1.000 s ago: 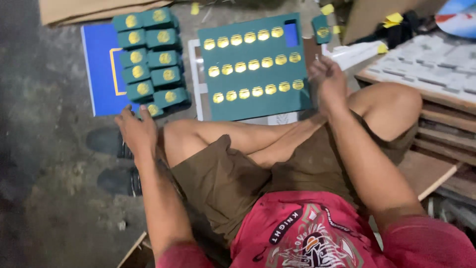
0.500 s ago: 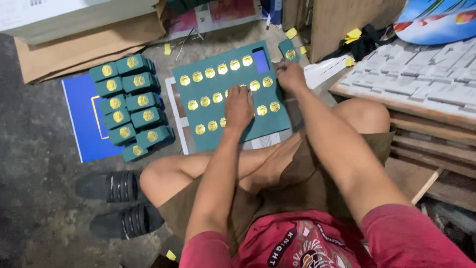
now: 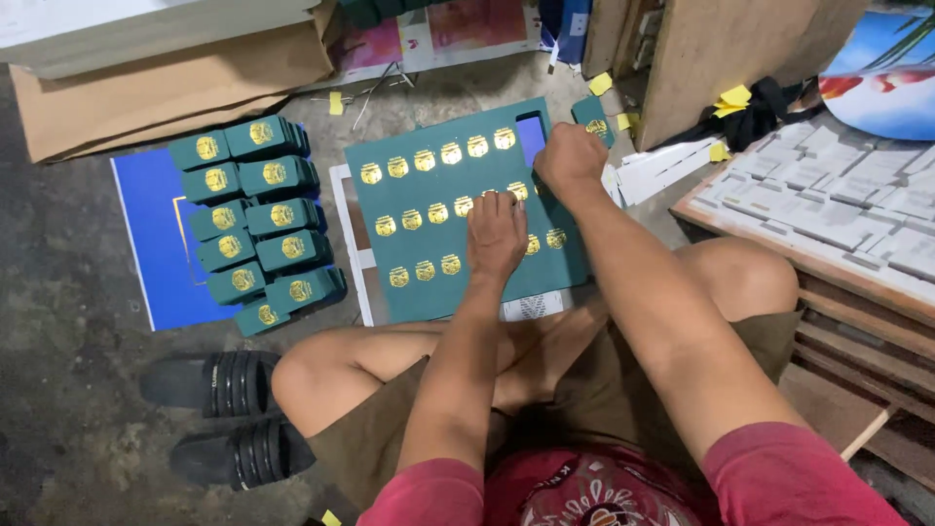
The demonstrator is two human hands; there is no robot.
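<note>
On the green sheet (image 3: 429,234), left hand (image 3: 495,234) presses; right hand (image 3: 570,158) grips its edge.

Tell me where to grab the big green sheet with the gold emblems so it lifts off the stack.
Probably best by the green sheet's left edge, coming from the left. It lies flat, and that side is bare; the left hand presses its middle and the right hand sits fisted at its upper right corner, by the cut-out hole.

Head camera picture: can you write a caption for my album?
Both hands press on a green sheet of gold emblems.
</note>
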